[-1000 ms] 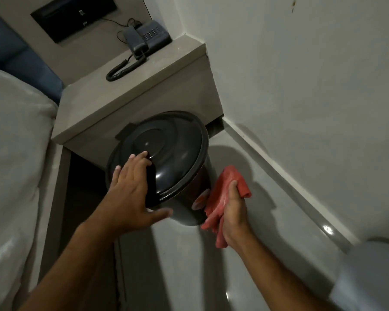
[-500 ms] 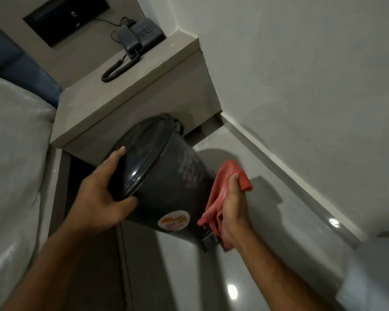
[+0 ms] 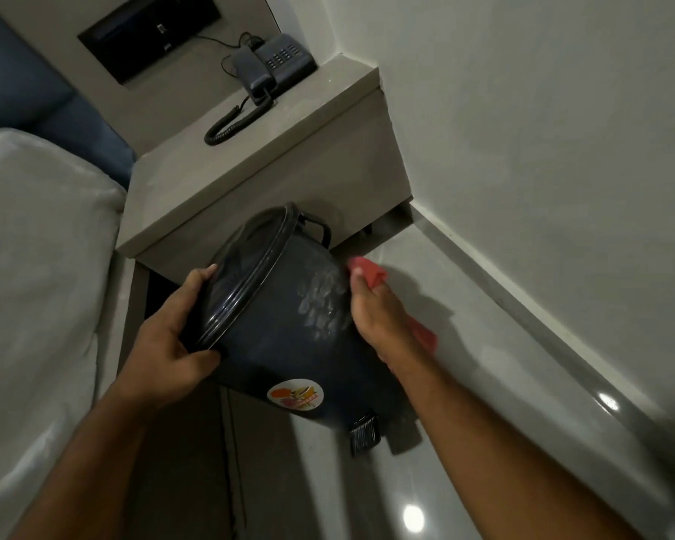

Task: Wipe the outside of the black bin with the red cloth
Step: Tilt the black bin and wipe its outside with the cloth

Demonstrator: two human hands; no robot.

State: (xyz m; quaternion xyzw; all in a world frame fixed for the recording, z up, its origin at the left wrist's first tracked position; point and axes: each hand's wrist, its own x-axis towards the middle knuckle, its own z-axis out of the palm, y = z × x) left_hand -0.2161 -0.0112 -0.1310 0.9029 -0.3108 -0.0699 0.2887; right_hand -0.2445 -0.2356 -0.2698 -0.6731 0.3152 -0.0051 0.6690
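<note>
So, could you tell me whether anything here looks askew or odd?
The black bin is tipped over toward the bed, held at its lid rim by the left hand. A pale smudged patch marks its side, beside the red cloth.

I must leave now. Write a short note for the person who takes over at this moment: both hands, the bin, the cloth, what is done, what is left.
Left hand: grips the lidded rim of the black bin, tilting it toward the bed.
Right hand: presses the red cloth on the bin's right side.
Done: wiping has begun; pale smears show beside the cloth.
Left: the rest of the outside, including the sticker side and near the pedal.
</note>
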